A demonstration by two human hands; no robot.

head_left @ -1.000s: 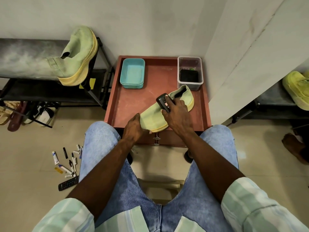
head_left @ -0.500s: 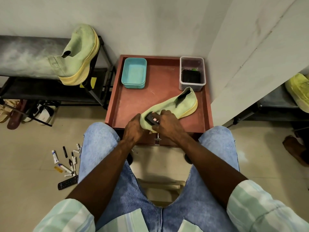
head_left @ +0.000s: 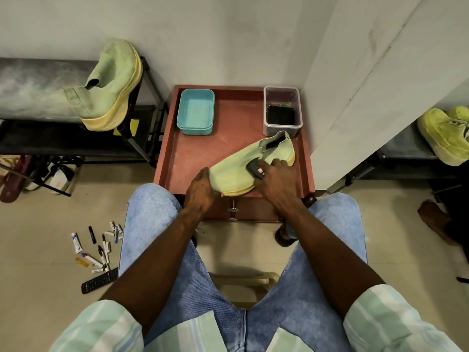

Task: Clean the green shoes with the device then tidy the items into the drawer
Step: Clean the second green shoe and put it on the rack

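Right hand (head_left: pixel 278 181) curled around a small black device (head_left: pixel 255 169), pressing it onto the upper of a green shoe (head_left: pixel 243 165), about mid-length. Left hand (head_left: pixel 199 190) grips the toe end of the same shoe, fingers wrapped under the front; thumb side hidden, so exact pinch unclear. Shoe lies on its side across the near right part of a red-brown table top (head_left: pixel 198 153), heel pointing to the far right, yellow sole toward the person. Heel sits just beside a clear plastic tub (head_left: pixel 283 91) at the far right corner, with something dark inside it. Teal tray (head_left: pixel 195 111) at far left of the table. Drawer handle (head_left: pixel 233 210) shows on the table front, below the shoe. Second green shoe (head_left: pixel 111 85) stands tipped up on a black rack (head_left: pixel 142 133) to the left. Pens and tubes (head_left: pixel 99 246) plus a remote (head_left: pixel 99 280) scattered on the floor, left of the person's knee. Yellow-green shoe (head_left: pixel 444 134) on a shelf at far right.
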